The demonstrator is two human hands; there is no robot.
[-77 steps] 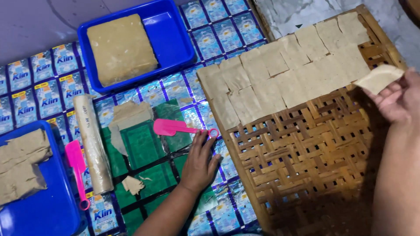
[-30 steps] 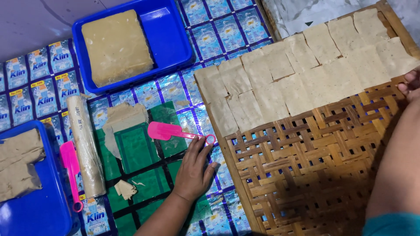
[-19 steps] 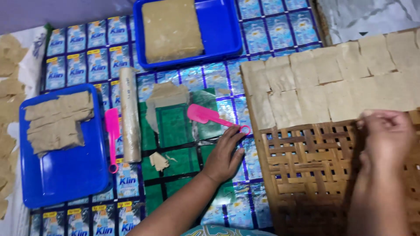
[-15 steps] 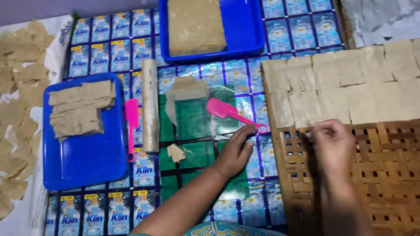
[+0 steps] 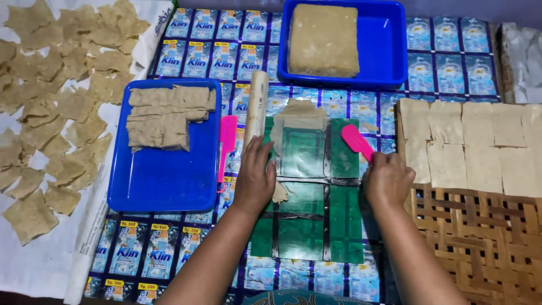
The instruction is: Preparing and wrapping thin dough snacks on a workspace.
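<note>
Counting from head view: 2 blue trays, 2 pink scrapers, 1 rolling pin, 1 green mat, 1 woven bamboo rack. Far tray (image 5: 395, 51) holds 1 tan dough block (image 5: 323, 39); near tray (image 5: 164, 181) holds a stack of cut dough sheets (image 5: 166, 116). Left hand (image 5: 255, 178) lies palm down, fingers spread, grip released, fingertips at the rolling pin (image 5: 257, 104) & the mat's left edge. Right hand (image 5: 388, 179) is clenched, grasping the pink scraper (image 5: 357, 141) by its handle, blade pointing up-left over the green mat (image 5: 310, 226). Other scraper (image 5: 227, 141) lies beside near tray. Thin dough sheet (image 5: 299, 116), pale tan w/ ragged edges, sits at the mat's top. Rack (image 5: 480, 226) on the right carries approx. 10 dough squares (image 5: 446, 141).
</note>
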